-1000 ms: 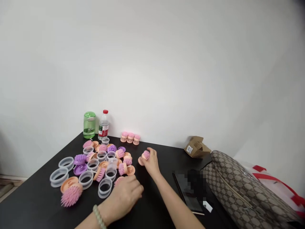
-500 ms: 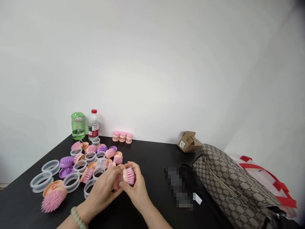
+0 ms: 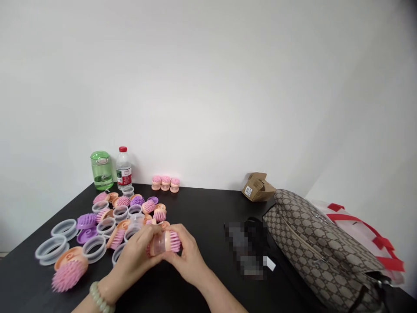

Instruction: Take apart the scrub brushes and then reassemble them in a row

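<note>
My left hand [image 3: 134, 253] and my right hand [image 3: 189, 257] are both closed around a scalp massage brush [image 3: 174, 241] low over the table's front middle. Its peach body and pink bristles face right. A clear ring section [image 3: 159, 243] sits at its middle, with more peach and pink at the left end, partly covered by my left fingers. Left of my hands lie several loose clear plastic rings [image 3: 94, 249], peach-and-pink brush heads [image 3: 69, 274] and purple brush heads [image 3: 86, 221]. At the back stand three brushes [image 3: 166, 184] in a row.
On the black table [image 3: 202, 208], a green container [image 3: 101, 170] and a red-capped water bottle [image 3: 124, 169] stand at back left. A brown cardboard box [image 3: 258, 188], a patterned bag [image 3: 312, 243] and a white-and-red bag [image 3: 365, 234] are to the right, beside blurred dark items [image 3: 244, 248].
The brush parts in my hands have come into line, and the clear middle shows more plainly. My left fingers have shifted along the left end. The whole view has moved slightly.
</note>
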Tool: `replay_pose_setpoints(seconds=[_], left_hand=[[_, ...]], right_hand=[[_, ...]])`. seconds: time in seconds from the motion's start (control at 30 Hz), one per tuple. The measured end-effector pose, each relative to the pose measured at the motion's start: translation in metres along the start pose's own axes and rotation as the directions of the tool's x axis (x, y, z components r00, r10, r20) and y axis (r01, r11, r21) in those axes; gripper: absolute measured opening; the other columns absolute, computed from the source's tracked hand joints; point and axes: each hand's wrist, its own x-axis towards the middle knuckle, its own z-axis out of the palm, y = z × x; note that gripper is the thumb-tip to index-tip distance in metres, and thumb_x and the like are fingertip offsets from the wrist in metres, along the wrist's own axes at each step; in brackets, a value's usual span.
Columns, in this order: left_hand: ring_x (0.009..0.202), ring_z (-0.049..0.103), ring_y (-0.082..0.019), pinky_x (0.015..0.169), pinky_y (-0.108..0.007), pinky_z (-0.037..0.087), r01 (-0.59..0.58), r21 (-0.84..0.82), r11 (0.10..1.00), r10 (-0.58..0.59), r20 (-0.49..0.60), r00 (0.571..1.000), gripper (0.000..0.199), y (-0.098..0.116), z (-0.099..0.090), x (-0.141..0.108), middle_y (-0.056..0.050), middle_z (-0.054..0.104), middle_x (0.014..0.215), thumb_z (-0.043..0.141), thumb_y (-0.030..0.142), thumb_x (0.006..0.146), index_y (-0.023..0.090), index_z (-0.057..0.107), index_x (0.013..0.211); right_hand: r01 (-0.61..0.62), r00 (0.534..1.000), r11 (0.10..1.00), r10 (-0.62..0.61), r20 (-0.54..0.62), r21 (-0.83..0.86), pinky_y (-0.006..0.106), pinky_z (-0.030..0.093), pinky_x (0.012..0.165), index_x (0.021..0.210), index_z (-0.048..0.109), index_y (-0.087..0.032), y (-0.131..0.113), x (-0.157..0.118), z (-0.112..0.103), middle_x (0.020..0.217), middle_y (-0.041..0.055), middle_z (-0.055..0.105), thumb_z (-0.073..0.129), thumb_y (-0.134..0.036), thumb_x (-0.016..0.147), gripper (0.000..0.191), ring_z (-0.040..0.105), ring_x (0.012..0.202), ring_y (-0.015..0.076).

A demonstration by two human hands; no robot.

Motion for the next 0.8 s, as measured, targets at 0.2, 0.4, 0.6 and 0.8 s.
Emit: replay_pose_setpoints(seconds=[0.2,0.4,0.6,0.8], left_hand=[[0.083,0.069,-0.021,0.070,-0.029,0.058,0.022,0.030,0.999,-0.021,-0.055,0.998,0.026,-0.002,-0.005,0.003,-0.003,0.069,0.093,0.071,0.031,0.085,0.022,0.055,0.103],[0.101,0.066,-0.022,0.090,-0.034,0.055,-0.151,0.092,0.984,0.156,-0.050,0.987,0.017,-0.010,0.000,-0.003,-0.008,0.067,0.106,0.057,0.016,0.093,0.020,0.055,0.110],[0.102,0.066,-0.024,0.087,-0.034,0.056,-0.113,0.119,0.986,0.120,-0.061,0.991,0.018,-0.009,0.000,-0.002,-0.009,0.067,0.107,0.060,0.022,0.093,0.019,0.055,0.111],[0.103,0.064,-0.022,0.088,-0.035,0.056,-0.159,0.109,0.981,0.164,-0.033,0.986,0.016,-0.008,0.002,-0.003,-0.010,0.065,0.109,0.052,0.013,0.095,0.018,0.055,0.111]], right_hand=[[-0.147,0.989,0.943,0.141,0.042,0.299,0.038,0.051,0.092,0.133,0.048,-0.029,0.011,0.001,-0.006,0.125,0.0076,0.060,0.086,-0.054,0.067,0.080,0.062,0.112,0.0255],[-0.258,0.966,0.931,0.246,0.080,0.258,0.031,0.053,0.074,0.109,0.065,-0.025,0.012,0.001,-0.005,0.095,0.0007,0.066,0.076,-0.048,0.080,0.039,0.066,0.082,0.0185],[-0.277,0.959,0.864,0.274,0.067,0.420,0.037,0.051,0.091,0.133,0.051,-0.029,0.013,0.002,-0.004,0.125,0.0069,0.062,0.090,-0.049,0.061,0.084,0.061,0.112,0.0252],[-0.313,0.949,0.848,0.300,0.099,0.427,0.035,0.053,0.081,0.107,0.066,-0.022,0.015,0.003,-0.002,0.096,0.0023,0.068,0.078,-0.051,0.078,0.043,0.067,0.086,0.0194]])
